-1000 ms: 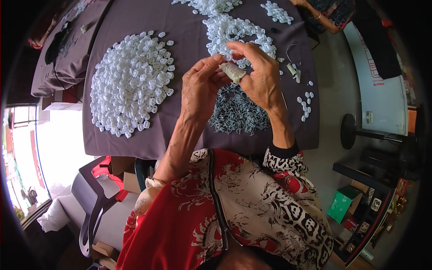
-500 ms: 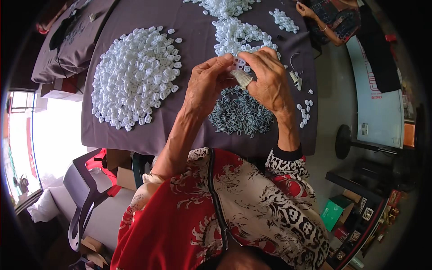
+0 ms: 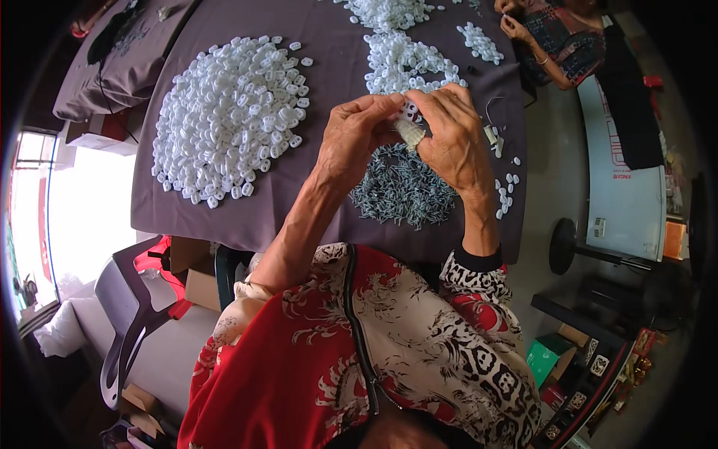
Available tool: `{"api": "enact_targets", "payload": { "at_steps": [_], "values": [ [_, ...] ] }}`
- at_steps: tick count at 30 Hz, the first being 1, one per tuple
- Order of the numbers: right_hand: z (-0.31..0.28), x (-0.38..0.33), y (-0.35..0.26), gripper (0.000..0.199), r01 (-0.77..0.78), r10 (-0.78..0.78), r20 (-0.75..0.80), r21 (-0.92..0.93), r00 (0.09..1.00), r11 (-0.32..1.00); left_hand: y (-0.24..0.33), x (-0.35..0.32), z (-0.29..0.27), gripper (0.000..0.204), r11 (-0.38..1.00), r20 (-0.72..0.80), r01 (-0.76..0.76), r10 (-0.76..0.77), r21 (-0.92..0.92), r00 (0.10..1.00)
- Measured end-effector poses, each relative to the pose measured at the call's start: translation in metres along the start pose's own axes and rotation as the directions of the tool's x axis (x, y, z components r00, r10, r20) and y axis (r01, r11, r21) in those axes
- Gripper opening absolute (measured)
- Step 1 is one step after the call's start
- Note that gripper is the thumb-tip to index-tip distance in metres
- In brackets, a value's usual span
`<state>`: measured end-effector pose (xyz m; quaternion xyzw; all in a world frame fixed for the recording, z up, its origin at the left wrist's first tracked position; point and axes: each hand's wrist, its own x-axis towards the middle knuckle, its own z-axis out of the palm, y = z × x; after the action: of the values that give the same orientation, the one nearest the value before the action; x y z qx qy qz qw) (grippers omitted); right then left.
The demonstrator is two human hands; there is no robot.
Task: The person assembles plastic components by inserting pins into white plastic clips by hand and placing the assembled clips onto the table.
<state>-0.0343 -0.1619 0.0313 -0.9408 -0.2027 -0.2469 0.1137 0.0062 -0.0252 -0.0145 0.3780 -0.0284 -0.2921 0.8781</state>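
My two hands meet above the table, fingertips almost touching. My right hand (image 3: 458,142) is closed on a small white two-holed plastic piece (image 3: 412,110), partly covered by the fingers. Its thumb has a pale wrap (image 3: 409,134) around it. My left hand (image 3: 348,138) pinches right beside that piece; what sits between its fingertips is hidden. Below the hands lies a heap of small grey screws (image 3: 404,191). A large heap of similar white plastic pieces (image 3: 228,120) spreads to the left of my left hand.
More white pieces (image 3: 404,60) lie beyond my hands, with a small group (image 3: 480,43) at the far right. Several loose ones (image 3: 506,193) are near the right edge of the dark tablecloth (image 3: 299,217). Another person's hand (image 3: 514,28) works at the far right. A grey chair (image 3: 123,314) stands at left.
The view has shifted slightly. My hands stay together, and the white piece is now more covered by my fingers. The other person's hands have come further into view.
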Motion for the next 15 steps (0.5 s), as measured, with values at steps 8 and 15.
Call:
{"api": "enact_targets", "payload": {
  "at_steps": [8, 15],
  "values": [
    [-0.003, 0.002, -0.001, 0.036, -0.004, 0.004, -0.019, 0.011, 1.0, 1.0, -0.004, -0.004, 0.007, 0.021, 0.993, -0.066, -0.098, 0.103, 0.063, 0.993],
    [-0.004, 0.001, 0.002, 0.033, 0.019, -0.018, 0.014, -0.016, 1.0, 1.0, -0.008, -0.008, 0.015, 0.02, 0.95, -0.133, -0.191, 0.229, 0.248, 0.964]
  ]
}}
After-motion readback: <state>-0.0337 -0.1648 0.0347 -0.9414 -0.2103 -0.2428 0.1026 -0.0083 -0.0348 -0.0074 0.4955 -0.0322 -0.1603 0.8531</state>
